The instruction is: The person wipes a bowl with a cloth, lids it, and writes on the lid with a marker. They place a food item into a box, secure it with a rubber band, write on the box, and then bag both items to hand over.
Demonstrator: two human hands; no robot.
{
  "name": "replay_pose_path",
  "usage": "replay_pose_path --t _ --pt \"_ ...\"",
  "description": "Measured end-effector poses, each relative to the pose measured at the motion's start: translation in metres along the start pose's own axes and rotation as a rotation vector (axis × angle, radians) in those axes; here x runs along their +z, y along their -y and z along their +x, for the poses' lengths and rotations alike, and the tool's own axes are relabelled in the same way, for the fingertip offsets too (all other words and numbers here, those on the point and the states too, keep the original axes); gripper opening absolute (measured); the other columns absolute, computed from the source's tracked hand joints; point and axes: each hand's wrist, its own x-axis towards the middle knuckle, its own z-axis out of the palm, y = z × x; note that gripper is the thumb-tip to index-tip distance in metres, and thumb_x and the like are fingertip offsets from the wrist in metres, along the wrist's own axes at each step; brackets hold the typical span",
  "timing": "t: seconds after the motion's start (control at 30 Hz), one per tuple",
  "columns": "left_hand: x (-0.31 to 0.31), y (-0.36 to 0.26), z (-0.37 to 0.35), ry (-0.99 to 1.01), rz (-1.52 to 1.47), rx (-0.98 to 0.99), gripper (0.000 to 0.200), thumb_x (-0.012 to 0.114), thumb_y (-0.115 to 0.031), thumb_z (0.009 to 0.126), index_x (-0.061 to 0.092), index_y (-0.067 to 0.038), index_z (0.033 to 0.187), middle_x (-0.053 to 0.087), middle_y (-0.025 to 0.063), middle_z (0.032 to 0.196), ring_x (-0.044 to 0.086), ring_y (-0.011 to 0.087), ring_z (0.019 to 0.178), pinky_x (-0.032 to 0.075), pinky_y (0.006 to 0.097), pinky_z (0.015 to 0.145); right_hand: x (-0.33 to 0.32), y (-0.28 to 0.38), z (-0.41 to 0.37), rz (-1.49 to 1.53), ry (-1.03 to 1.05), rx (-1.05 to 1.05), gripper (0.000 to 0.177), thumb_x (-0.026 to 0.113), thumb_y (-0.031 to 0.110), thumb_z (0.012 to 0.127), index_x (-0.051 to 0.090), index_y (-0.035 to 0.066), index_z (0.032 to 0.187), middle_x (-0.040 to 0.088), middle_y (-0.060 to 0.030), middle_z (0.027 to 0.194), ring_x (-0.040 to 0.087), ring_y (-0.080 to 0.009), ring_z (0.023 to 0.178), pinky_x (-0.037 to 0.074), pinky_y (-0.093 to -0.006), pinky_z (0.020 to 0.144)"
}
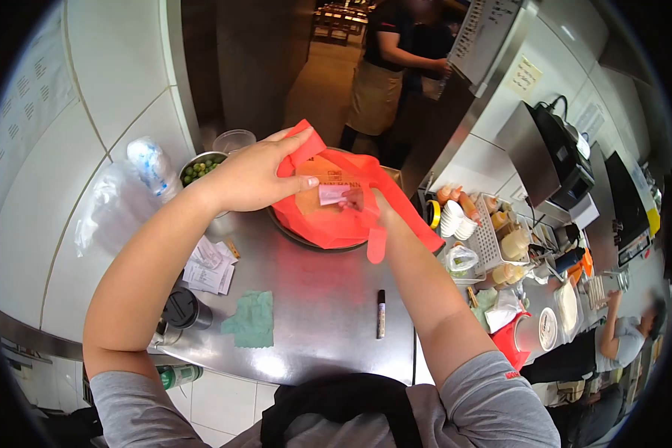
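Note:
A red cloth bag (328, 231) lies on a round dark tray, with its mouth facing me. Inside it sits a brown box (317, 175) with dark printing on top. My left hand (257, 170) pinches the bag's upper left edge between thumb and fingers. Reaching into the bag, my right hand (355, 200) has a small white paper slip (333, 195) in its fingers, above the box. The bag's side partly covers my right wrist. A red handle strap (377, 245) hangs beside my right forearm.
On the steel counter (306, 313) lie a marker (381, 313), a green cloth (252, 319) and paper receipts (210, 267). A dark-lidded cup (187, 309) stands at left, near a bowl of green citrus (201, 168). Bottles and baskets (493, 239) crowd the right. A person (381, 75) stands in the doorway.

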Motion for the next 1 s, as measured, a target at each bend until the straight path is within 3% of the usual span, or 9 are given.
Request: replay_pose_path --t 0.3,0.43,0.6,0.67,0.73,0.83,0.9,0.93,1.0 --pt "-0.006 0.016 -0.006 -0.037 -0.049 0.036 0.078 0.068 -0.034 0.088 0.03 -0.008 0.151 0.033 0.0221 0.152 0.043 0.0372 0.133 0.037 0.0398 0.108 0.025 0.02 0.037 -0.472 -0.013 -0.118 0.027 0.049 0.013 0.09 0.067 0.007 0.11 0.069 -0.01 0.104 0.065 -0.0252 0.095 0.047 -0.0416 0.087" --pt "-0.003 0.028 -0.005 -0.067 -0.008 0.096 0.077 0.069 -0.033 0.087 0.032 -0.009 0.15 0.035 0.0231 0.151 0.042 0.0382 0.134 0.037 0.0405 0.108 0.04 0.039 0.022 -1.233 -0.029 -0.199 0.027 0.05 0.013 0.09 0.066 0.007 0.111 0.069 -0.0098 0.104 0.065 -0.0251 0.095 0.047 -0.0423 0.088" --pt "-0.011 0.022 -0.007 -0.056 0.0 0.084 0.076 0.067 -0.034 0.088 0.032 -0.003 0.148 0.034 0.025 0.15 0.039 0.0381 0.136 0.034 0.0394 0.11 0.043 0.078 -0.082 -2.218 -0.087 -0.168 0.027 0.051 0.013 0.09 0.066 0.008 0.111 0.069 -0.0095 0.104 0.065 -0.0251 0.095 0.046 -0.0432 0.088" --pt "-0.012 0.021 -0.005 -0.022 -0.032 0.079 0.079 0.065 -0.038 0.088 0.031 0.001 0.148 0.031 0.0262 0.152 0.038 0.0386 0.137 0.033 0.038 0.111 0.028 0.089 -0.136 -2.39 -0.215 -0.465 0.028 0.057 0.019 0.088 0.065 0.01 0.114 0.067 -0.0093 0.106 0.065 -0.0244 0.096 0.045 -0.0455 0.088" --pt "-0.013 0.018 -0.007 0.009 -0.053 0.092 0.079 0.065 -0.037 0.088 0.03 0.001 0.148 0.03 0.0258 0.152 0.039 0.039 0.136 0.034 0.0383 0.111 0.026 0.101 -0.205 -2.2 -0.264 -0.822 0.04 0.067 0.016 0.083 0.061 0.01 0.122 0.067 -0.0098 0.101 0.064 -0.0266 0.097 0.047 -0.0461 0.081" --pt "-0.006 0.003 -0.012 -0.023 0.181 0.093 0.078 0.066 -0.033 0.088 0.028 -0.002 0.149 0.036 0.0259 0.149 0.045 0.0404 0.131 0.039 0.0403 0.106 0.021 0.089 -0.311 -2.004 -0.272 -0.664 0.028 0.065 0.022 0.087 0.065 0.01 0.112 0.067 -0.0108 0.102 0.065 -0.0253 0.092 0.047 -0.0442 0.081" --pt "0.007 -0.021 -0.013 -0.154 0.507 0.035 0.079 0.07 -0.027 0.084 0.03 -0.009 0.15 0.041 0.0232 0.146 0.042 0.0407 0.132 0.037 0.0436 0.108 -0.01 0.056 -0.373 -1.307 0.132 -0.321 0.031 0.063 0.023 0.092 0.063 0.006 0.118 0.068 -0.0172 0.102 0.067 -0.0338 0.079 0.052 -0.0424 0.075" --pt "0.011 -0.046 -0.014 -0.185 0.679 -0.044 0.079 0.071 -0.026 0.084 0.031 -0.012 0.15 0.042 0.0212 0.146 0.043 0.0402 0.131 0.035 0.0486 0.108 -0.031 0.025 -0.395 -1.225 0.16 -0.168 0.034 0.063 0.022 0.094 0.06 0.009 0.124 0.066 -0.0156 0.106 0.065 -0.0327 0.085 0.052 -0.0409 0.078" --pt "0.027 -0.079 -0.017 -0.309 0.766 0.101 0.077 0.071 -0.019 0.083 0.034 -0.015 0.15 0.041 0.0174 0.147 0.044 0.0381 0.131 0.032 0.0536 0.109 -0.074 -0.049 -0.432 -1.349 0.144 0.095 0.04 0.053 0.033 0.097 0.056 0.008 0.128 0.065 -0.0183 0.114 0.064 -0.0361 0.099 0.05 -0.0431 0.087"
